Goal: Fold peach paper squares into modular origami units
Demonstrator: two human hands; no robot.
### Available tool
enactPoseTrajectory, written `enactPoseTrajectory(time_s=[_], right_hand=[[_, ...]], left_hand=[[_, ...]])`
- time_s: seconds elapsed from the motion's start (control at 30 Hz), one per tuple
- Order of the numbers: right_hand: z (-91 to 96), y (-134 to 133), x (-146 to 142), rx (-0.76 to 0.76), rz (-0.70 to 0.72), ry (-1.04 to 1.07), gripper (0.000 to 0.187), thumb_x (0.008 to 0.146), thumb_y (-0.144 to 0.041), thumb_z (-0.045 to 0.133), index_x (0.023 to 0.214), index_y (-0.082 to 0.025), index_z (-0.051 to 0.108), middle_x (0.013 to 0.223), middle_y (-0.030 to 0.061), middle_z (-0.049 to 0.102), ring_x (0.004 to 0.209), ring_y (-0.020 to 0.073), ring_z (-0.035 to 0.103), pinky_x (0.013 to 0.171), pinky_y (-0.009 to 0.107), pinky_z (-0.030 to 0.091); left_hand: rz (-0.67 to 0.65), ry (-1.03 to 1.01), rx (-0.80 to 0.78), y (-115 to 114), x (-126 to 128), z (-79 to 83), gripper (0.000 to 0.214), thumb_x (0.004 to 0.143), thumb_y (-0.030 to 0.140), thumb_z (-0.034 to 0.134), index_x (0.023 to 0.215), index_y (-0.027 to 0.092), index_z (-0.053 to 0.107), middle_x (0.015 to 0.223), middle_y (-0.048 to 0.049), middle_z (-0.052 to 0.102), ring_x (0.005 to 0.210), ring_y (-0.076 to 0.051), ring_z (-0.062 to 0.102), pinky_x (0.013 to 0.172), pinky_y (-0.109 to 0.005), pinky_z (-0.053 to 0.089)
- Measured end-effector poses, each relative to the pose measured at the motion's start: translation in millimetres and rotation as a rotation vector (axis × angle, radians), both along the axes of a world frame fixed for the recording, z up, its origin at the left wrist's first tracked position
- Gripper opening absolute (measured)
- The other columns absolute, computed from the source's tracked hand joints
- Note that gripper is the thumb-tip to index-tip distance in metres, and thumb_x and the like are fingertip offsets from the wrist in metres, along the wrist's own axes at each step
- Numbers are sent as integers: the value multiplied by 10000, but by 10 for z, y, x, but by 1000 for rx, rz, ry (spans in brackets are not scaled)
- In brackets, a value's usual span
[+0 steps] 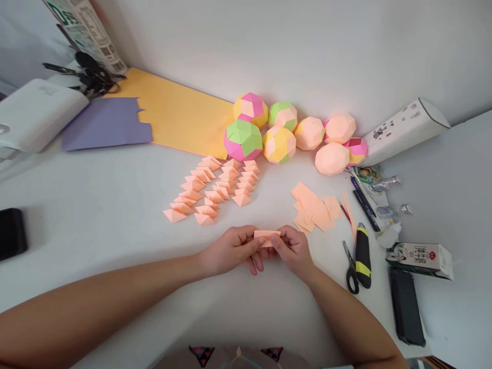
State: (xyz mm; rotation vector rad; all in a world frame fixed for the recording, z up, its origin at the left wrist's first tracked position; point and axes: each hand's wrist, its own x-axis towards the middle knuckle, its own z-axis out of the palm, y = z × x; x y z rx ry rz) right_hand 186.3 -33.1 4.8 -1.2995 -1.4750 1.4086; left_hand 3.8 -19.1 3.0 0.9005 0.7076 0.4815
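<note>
My left hand (229, 250) and my right hand (292, 250) meet over the white table (115, 225), both pinching one small peach paper piece (266, 237) folded into a narrow strip. Just beyond my hands lie three rows of several folded peach paper units (213, 190). To the right sits a loose pile of flat peach paper squares (315, 209). Several paper polyhedron balls (282, 136), some multicoloured and some plain peach, rest against the wall.
Scissors (350, 269) and a black-yellow utility knife (363, 256) lie right of my right hand. Further right are pens, small bottles, a milk carton (421, 259) and a black case (406, 307). Orange sheet (184, 115), purple sheet (105, 123), a white device and keys lie at back left.
</note>
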Motion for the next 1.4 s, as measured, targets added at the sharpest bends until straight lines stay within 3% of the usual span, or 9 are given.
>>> enactPoseTrajectory(time_s=[0.63,0.93,1.4], right_hand=[[33,1,-24,-1,-14,-36,279,836,-404,541,655,-199,487,505,-21,576,447,111,526,436,239,479],[30,-5,-25,30,-7,5,234,846,-326,541,660,-188,503,512,-21,569,451,104,523,441,231,460],[40,-1,-24,84,25,-49,274,843,-362,529,627,-199,485,511,-2,581,455,115,522,429,242,445]], left_hand=[[-1,-22,-7,6,-3,7,359,848,469,501,805,120,575,774,-54,633,631,-158,655,548,-284,561],[1,-40,-8,4,-5,-8,350,855,456,501,800,121,587,761,-48,630,623,-154,652,544,-281,555],[-13,-53,-33,35,-43,54,342,875,398,461,789,121,643,770,-66,636,606,-156,623,586,-297,543]])
